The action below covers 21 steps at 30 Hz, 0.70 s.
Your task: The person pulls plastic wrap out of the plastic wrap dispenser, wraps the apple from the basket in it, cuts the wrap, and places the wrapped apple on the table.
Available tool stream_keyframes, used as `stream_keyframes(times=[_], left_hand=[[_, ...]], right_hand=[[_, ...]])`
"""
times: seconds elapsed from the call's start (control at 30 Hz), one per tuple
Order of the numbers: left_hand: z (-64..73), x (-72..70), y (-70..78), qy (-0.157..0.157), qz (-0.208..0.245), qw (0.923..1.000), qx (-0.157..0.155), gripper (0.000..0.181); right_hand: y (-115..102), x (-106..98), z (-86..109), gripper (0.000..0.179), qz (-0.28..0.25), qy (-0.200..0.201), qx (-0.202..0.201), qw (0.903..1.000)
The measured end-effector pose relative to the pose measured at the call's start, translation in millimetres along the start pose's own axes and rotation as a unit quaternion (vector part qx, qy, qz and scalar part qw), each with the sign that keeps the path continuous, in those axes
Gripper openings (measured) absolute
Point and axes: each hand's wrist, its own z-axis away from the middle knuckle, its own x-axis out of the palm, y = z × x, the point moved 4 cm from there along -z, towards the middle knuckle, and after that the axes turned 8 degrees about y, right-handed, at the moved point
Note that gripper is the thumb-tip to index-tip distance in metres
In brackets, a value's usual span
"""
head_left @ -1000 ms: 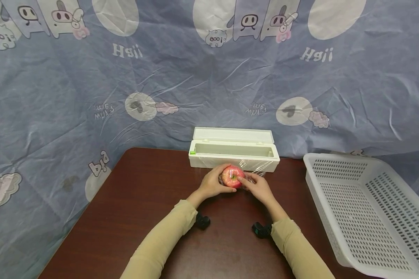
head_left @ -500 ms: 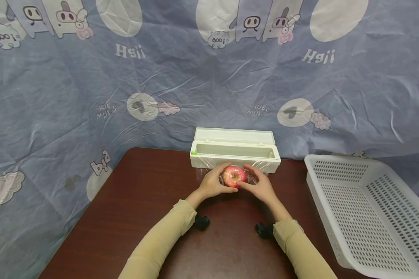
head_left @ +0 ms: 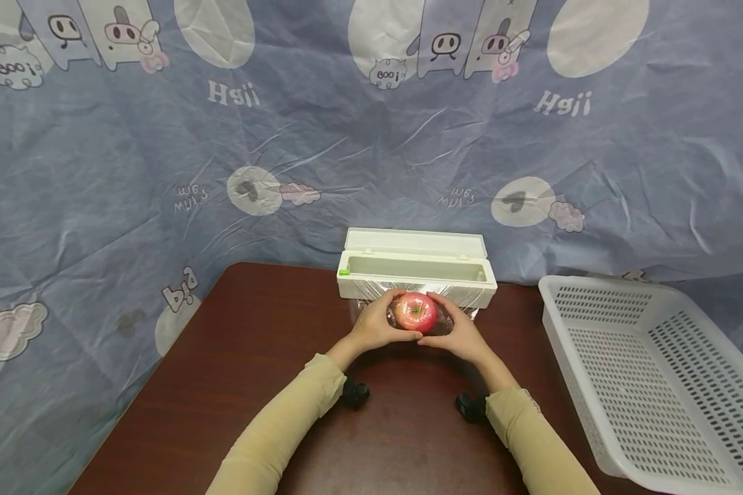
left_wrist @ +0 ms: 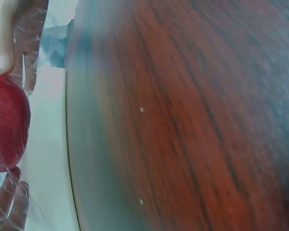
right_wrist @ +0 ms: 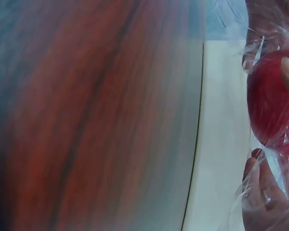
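A red apple [head_left: 416, 313] wrapped in clear cling film [right_wrist: 279, 149] is held just in front of a white cling film box. My left hand [head_left: 374, 324] grips it from the left, thumb at the near side and fingers at the far side. From the right, my right hand [head_left: 467, 335] holds it the same way, the two thumb tips close together below it. Both wrist views show the apple [left_wrist: 8, 122] at the frame edge, with fingers around it and crinkled film between them. The hands partly hide the film's lower ends.
The long white cling film box [head_left: 489, 292] stands at the table's back edge, its lid [head_left: 415, 241] raised and film down its front. A white perforated basket [head_left: 566, 371] sits on the right. A patterned blue cloth [head_left: 322, 124] hangs behind the brown table [head_left: 272, 309].
My right thumb has moved off the apple's top, down to its near side beside the left thumb. The right fingers have spread to the far side. The left hand keeps its grip.
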Motion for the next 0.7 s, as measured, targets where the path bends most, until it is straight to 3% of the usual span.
stream_keyframes(times=[0.23,0.5,0.7], left_hand=[[-1.7,0.3,2.1,-0.008,0.015,0.9997,0.02,0.087],[-1.2,1.6,-0.2,-0.024,0.047,0.9986,0.004,0.089],[0.3,-1.0,-1.1,-0.008,0.055,0.9984,0.01,0.083]], right_hand=[[33,4,-6.6,0.086,0.024,0.041,0.008,0.9989],[35,2,-6.7,0.084,0.007,0.052,0.014,0.9985],[35,2,-6.7,0.082,0.004,0.061,0.001,0.9981]])
